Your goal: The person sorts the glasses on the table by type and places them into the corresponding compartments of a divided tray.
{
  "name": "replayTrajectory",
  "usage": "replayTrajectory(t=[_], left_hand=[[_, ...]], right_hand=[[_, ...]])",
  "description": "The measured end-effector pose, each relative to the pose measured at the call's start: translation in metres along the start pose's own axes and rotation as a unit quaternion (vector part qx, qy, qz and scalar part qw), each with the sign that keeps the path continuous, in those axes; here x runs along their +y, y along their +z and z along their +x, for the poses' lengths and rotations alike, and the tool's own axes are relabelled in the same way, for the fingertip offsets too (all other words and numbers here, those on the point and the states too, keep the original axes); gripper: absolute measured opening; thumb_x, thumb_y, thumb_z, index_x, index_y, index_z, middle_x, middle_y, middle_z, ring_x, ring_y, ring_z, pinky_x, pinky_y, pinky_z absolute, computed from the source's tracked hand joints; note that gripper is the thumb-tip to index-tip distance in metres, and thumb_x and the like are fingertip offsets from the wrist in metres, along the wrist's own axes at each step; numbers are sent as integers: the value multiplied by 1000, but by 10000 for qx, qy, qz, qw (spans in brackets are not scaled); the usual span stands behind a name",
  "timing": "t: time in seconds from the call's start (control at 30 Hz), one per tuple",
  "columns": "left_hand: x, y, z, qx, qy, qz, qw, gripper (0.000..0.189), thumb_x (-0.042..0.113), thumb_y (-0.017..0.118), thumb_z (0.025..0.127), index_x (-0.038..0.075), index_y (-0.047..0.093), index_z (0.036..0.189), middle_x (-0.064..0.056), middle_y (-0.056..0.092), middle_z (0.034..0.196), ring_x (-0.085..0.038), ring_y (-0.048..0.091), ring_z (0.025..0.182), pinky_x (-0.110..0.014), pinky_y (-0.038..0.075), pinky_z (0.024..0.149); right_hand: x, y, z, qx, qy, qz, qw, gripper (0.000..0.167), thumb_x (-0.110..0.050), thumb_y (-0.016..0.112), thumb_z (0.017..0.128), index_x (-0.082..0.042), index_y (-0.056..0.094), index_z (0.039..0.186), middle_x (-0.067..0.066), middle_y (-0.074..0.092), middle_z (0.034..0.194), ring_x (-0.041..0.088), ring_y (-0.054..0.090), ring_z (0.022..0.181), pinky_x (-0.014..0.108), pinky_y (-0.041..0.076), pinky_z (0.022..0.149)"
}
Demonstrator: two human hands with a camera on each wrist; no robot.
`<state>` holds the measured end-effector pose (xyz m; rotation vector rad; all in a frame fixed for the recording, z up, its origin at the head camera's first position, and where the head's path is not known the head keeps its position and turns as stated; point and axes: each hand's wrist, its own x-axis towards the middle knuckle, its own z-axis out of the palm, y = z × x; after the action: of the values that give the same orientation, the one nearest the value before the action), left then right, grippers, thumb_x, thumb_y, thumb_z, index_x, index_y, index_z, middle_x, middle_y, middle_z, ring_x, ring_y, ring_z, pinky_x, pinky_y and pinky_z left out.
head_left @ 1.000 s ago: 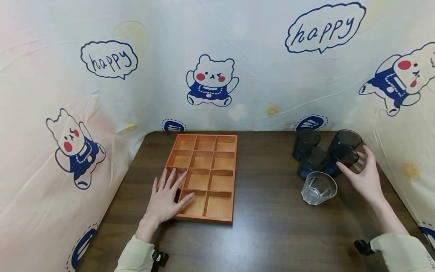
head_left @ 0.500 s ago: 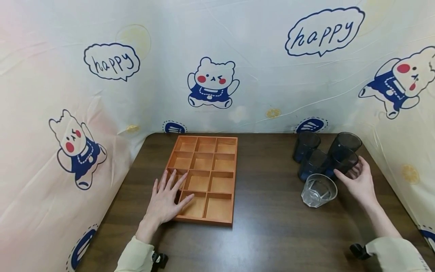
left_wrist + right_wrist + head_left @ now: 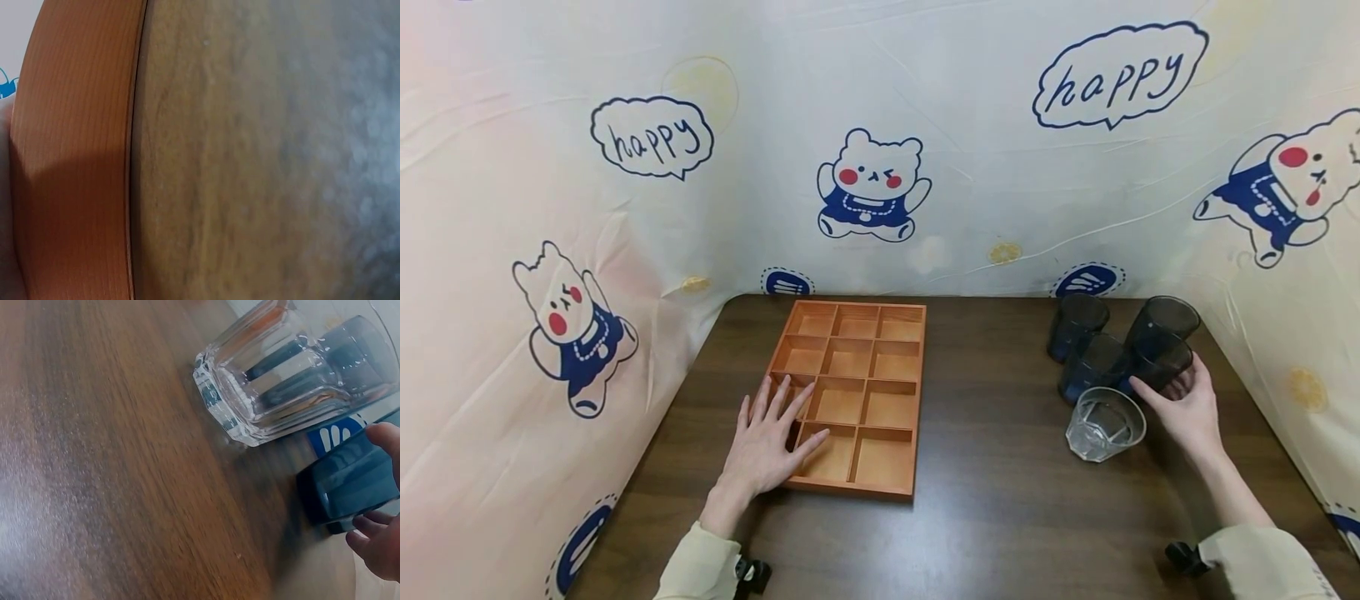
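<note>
In the head view my left hand (image 3: 765,442) lies with fingers spread over the left side of a wooden compartment tray (image 3: 850,482). The tray's orange-brown side (image 3: 75,125) fills the left of the left wrist view. My right hand (image 3: 1187,412) holds the nearest right dark blue glass (image 3: 1165,360), thumb on its near side and fingers round its right side. In the right wrist view the thumb and fingertips (image 3: 357,542) lie on either side of that upright blue glass (image 3: 350,478). A clear glass (image 3: 1103,429) stands in front of it, left of my thumb.
Other dark blue glasses stand close around the held one: one at the back left (image 3: 1077,325), one at the left (image 3: 1090,367) and one behind (image 3: 1168,312). A printed cloth (image 3: 970,192) rises along the brown table's (image 3: 1000,517) back and sides.
My right hand has moved down and slightly left, closing in around the nearest right blue glass. My left hand and the tray stay in place. The head view has tilted slightly upward.
</note>
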<state>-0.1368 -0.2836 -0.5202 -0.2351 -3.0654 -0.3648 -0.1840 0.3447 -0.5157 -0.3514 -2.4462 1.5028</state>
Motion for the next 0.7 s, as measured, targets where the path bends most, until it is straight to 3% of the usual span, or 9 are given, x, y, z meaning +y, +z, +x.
replayTrajectory(t=[0.07, 0.13, 0.2, 0.27, 0.33, 0.4, 0.5, 0.7], left_hand=[[0, 0, 0, 21, 10, 10, 10000, 89, 77, 58, 99, 39, 30, 174, -15, 23, 185, -46, 6, 173, -78, 10, 133], [0, 0, 0, 40, 15, 23, 10000, 89, 77, 59, 99, 39, 31, 174, -15, 23, 184, -46, 7, 173, -78, 11, 133], [0, 1, 0, 47, 18, 29, 10000, 89, 77, 59, 99, 39, 30, 174, -15, 23, 184, -46, 7, 173, -78, 11, 133], [0, 0, 0, 28, 11, 18, 10000, 89, 77, 59, 99, 39, 30, 174, -15, 23, 185, -46, 7, 173, -78, 11, 133], [0, 0, 0, 3, -4, -3, 10000, 89, 76, 59, 99, 40, 29, 175, -14, 22, 185, -46, 6, 173, -77, 10, 134], [0, 0, -1, -20, -10, -19, 10000, 88, 76, 59, 100, 40, 28, 175, -14, 22, 185, -45, 5, 173, -77, 9, 134], [0, 1, -1, -20, -12, -43, 10000, 88, 76, 58, 100, 41, 28, 175, -14, 21, 185, -45, 5, 173, -77, 8, 134], [0, 1, -1, -1, -19, -62, 10000, 88, 76, 59, 100, 40, 29, 175, -14, 22, 185, -45, 5, 173, -77, 8, 134]], right_hand=[[0, 3, 1, 132, -36, 54, 9999, 92, -13, 83, 98, -5, 27, 170, -15, 59, 133, -18, 51, 110, -4, 43, 90], [-1, 5, 1, 242, 3, 38, 9997, 91, -14, 84, 96, -6, 30, 169, -22, 55, 128, -15, 52, 111, -4, 42, 89], [-3, 8, 1, 333, 122, -137, 9993, 94, -18, 85, 95, -7, 28, 170, -9, 59, 139, -5, 56, 120, -2, 40, 93], [-5, 10, 2, 360, 286, -281, 9985, 100, -22, 83, 95, -9, 22, 173, 10, 53, 158, 14, 56, 138, 9, 42, 111], [-6, 12, 2, 372, 445, -358, 9977, 105, -25, 82, 95, -11, 15, 175, 22, 39, 173, 32, 46, 154, 29, 39, 128], [-8, 13, 3, 394, 562, -388, 9969, 110, -27, 80, 94, -10, 9, 176, 26, 28, 179, 45, 34, 162, 51, 30, 136], [-7, 14, 6, 428, 664, -448, 9959, 116, -31, 79, 93, -8, 3, 177, 27, 21, 182, 53, 28, 165, 65, 24, 136], [-8, 17, 10, 537, 764, -642, 9936, 120, -38, 80, 93, -7, 0, 177, 32, 24, 179, 58, 31, 162, 69, 26, 134]])
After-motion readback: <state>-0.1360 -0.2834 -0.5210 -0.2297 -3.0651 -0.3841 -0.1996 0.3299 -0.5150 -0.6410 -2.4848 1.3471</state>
